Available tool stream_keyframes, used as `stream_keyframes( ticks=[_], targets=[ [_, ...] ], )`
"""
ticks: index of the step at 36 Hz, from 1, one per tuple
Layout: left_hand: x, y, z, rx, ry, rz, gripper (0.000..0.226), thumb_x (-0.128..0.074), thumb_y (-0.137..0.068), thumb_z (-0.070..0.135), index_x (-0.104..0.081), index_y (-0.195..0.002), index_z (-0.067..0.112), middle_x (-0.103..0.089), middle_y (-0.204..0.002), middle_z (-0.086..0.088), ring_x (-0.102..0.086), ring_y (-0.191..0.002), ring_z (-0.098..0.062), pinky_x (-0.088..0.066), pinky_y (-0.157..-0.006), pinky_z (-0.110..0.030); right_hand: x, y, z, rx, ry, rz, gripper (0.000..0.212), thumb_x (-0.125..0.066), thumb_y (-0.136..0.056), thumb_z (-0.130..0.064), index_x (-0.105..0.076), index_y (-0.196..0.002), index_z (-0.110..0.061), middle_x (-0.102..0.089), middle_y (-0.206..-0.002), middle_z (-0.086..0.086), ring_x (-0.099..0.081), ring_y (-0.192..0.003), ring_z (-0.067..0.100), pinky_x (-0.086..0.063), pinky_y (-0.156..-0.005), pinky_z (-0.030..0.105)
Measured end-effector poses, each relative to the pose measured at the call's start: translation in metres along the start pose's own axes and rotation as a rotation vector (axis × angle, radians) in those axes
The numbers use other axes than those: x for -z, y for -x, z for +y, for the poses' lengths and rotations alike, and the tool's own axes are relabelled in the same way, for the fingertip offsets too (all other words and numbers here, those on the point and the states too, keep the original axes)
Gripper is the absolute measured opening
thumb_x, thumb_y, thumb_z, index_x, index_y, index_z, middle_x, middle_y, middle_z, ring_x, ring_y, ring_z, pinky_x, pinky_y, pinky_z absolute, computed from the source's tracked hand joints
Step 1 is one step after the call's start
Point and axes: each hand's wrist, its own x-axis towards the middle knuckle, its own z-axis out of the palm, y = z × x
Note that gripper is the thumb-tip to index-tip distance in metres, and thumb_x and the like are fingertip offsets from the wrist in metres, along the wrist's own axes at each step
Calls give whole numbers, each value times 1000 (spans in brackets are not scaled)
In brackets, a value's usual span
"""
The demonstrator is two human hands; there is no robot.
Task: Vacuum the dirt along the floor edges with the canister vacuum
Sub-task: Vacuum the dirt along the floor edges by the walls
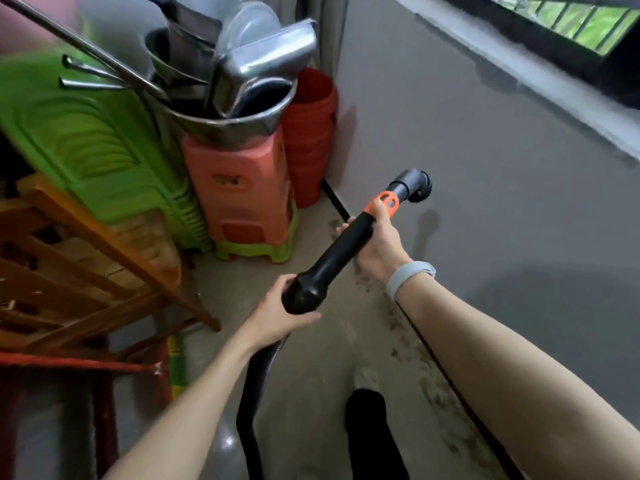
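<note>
Black plastic vacuum wand (332, 261) with grey brush nozzle (414, 185) is gripped by curled right hand (375, 244) fingers near its orange collar, and by left hand (277, 315) at its bulbous rear end.

No text, label, brand, number or sign is showing legibly anywhere in the view.
</note>
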Motion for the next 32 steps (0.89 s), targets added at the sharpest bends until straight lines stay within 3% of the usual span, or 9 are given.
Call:
stream_keyframes(
  ticks=[4,7,10,14,16,19,23,29,32],
  targets=[
    [10,-66,1,40,-17,-29,60,-84,-71,23,-47,-119,26,-57,-109,15,-54,-95,7,-39,-71,-5,-15,-71,-11,-69,-25,20,43,-58,-94,-43,-48,-119,-10,-52,-83,7,-56,-66,22,-52,-60,33],
    [7,-119,-11,107,-22,-38,57,-85,-66,35,-53,-112,24,-61,-102,14,-56,-86,9,-41,-67,-5,-23,-132,-14,-128,28,39,33,-58,-94,-42,-50,-100,-11,-52,-72,6,-55,-58,20,-52,-53,28],
    [-6,-175,-27,168,-1,-53,63,-74,-53,58,-55,-105,27,-63,-99,11,-59,-83,8,-42,-67,-8,-25,-203,-9,-136,138,23,31,-57,-94,-37,-47,-106,-11,-52,-67,5,-56,-47,18,-54,-49,27],
    [-28,-245,-58,221,20,-86,47,-80,-69,43,-54,-105,27,-62,-100,10,-60,-90,-2,-46,-75,-16,-14,-286,3,-144,260,33,34,-57,-94,-40,-51,-113,-12,-53,-66,4,-57,-48,17,-55,-52,26],
    [-38,-275,-75,228,35,-65,50,-78,-65,46,-55,-106,28,-62,-102,10,-60,-92,-3,-46,-78,-19,-7,-324,10,-143,287,37,35,-55,-95,-44,-52,-110,-12,-54,-67,4,-58,-51,17,-54,-52,26],
    [-47,-318,-105,232,17,-34,43,-80,-75,32,-55,-109,25,-62,-103,12,-57,-91,4,-43,-73,-13,8,-379,27,-102,308,42,29,-51,-97,-42,-49,-100,-12,-53,-61,4,-56,-49,17,-51,-51,28],
    [-56,-372,-153,209,-9,3,39,-79,-75,31,-51,-99,42,-61,-98,19,-56,-86,9,-44,-70,-8,31,-444,61,-84,276,11,24,-50,-99,-37,-47,-102,-14,-50,-60,4,-54,-51,17,-52,-53,30],
    [-71,-450,-250,189,-50,61,21,-72,-82,38,-56,-95,40,-66,-96,11,-64,-84,-4,-51,-74,-27,68,-547,138,-25,315,13,32,-52,-98,-36,-46,-118,-12,-51,-56,1,-56,-51,17,-54,-55,31],
    [-81,-492,-302,177,-92,23,14,-69,-85,37,-59,-92,30,-68,-85,4,-65,-73,-12,-52,-68,-33,87,-598,185,-18,356,-2,44,-55,-93,-47,-46,-122,-14,-56,-72,6,-61,-62,22,-57,-66,37]
  ],
)
